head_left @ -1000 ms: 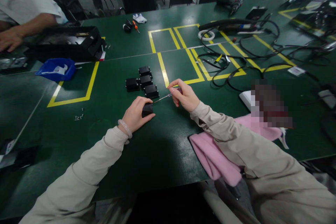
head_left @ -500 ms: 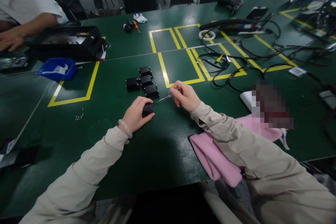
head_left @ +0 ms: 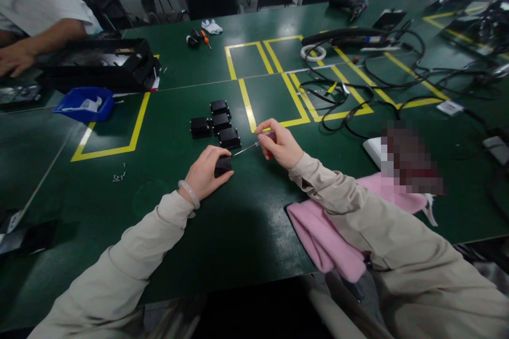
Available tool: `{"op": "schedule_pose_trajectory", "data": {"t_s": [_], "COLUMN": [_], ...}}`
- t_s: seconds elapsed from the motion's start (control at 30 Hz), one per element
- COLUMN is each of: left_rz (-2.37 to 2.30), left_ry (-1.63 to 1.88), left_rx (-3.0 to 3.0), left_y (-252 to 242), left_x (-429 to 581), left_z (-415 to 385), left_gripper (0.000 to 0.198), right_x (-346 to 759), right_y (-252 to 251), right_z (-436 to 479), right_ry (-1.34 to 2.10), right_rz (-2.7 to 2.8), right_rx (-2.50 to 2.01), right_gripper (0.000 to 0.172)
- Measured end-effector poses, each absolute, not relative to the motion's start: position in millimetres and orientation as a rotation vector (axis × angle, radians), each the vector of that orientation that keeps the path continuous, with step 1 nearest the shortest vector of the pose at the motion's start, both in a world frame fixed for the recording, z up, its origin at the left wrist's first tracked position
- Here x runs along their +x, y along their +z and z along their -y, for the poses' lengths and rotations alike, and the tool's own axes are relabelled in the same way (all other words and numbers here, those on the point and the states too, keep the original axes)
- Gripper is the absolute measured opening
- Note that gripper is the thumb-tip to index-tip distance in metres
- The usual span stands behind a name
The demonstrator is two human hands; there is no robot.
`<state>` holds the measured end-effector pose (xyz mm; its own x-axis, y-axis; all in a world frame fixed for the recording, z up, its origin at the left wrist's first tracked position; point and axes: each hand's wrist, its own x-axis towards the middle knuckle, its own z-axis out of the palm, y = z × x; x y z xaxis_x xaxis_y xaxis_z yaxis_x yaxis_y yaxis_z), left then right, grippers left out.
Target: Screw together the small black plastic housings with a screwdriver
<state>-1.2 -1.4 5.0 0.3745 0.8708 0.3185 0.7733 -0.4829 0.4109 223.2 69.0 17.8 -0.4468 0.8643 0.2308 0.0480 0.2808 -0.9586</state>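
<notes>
My left hand (head_left: 205, 170) is closed round a small black box (head_left: 222, 166) that rests on the green table (head_left: 238, 233). My right hand (head_left: 278, 143) pinches a thin screwdriver (head_left: 247, 148) whose tip touches the top edge of that box. Just beyond, several more small black boxes (head_left: 217, 123) lie in a cluster. A pale bracelet (head_left: 189, 193) sits on my left wrist.
A pink cloth (head_left: 330, 233) lies under my right forearm. Loose screws (head_left: 118, 175) lie to the left. A blue tray (head_left: 85, 104) and a black case (head_left: 99, 63) sit far left, near another person's arm (head_left: 35, 45). Tangled black cables (head_left: 377, 79) fill the right.
My right hand has shifted very slightly on the screwdriver handle; the left hand and the box have stayed put.
</notes>
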Motion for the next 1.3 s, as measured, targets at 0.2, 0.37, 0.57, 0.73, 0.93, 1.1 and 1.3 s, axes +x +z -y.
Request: {"op": "schedule_pose_trajectory", "data": {"t_s": [0.2, 0.37, 0.57, 0.73, 0.93, 1.1, 1.3], "left_rz": [-1.479, -1.476, -1.478, -1.47, -1.47, -1.474, -1.486], "left_ry": [0.737, 0.736, 0.739, 0.737, 0.741, 0.736, 0.733], "left_rx": [2.445, 2.451, 2.451, 2.466, 2.466, 2.467, 2.457], "left_y": [5.2, 4.9, 5.3, 5.1, 4.4, 4.9, 5.5], "left_x": [-1.4, -1.6, -1.3, -1.7, -2.0, -2.5, -2.4], "left_z": [1.2, 1.1, 1.1, 0.9, 0.8, 0.8, 1.1], "left_gripper": [0.032, 0.033, 0.033, 0.032, 0.033, 0.034, 0.033], "right_x": [223.8, 223.6, 223.0, 223.0, 222.6, 223.3, 223.2], "right_y": [17.3, 14.4, 14.8, 15.9, 16.4, 18.4, 19.0], "right_z": [-68.3, -70.4, -69.7, -69.6, -68.9, -68.3, -68.4], "right_ry": [1.327, 1.281, 1.313, 1.321, 1.352, 1.298, 1.305], "right_rz": [1.747, 1.746, 1.74, 1.73, 1.716, 1.776, 1.769], "right_rx": [-0.879, -0.815, -0.863, -0.822, -0.822, -0.796, -0.843], "right_gripper": [0.016, 0.009, 0.012, 0.01, 0.015, 0.007, 0.009]}}
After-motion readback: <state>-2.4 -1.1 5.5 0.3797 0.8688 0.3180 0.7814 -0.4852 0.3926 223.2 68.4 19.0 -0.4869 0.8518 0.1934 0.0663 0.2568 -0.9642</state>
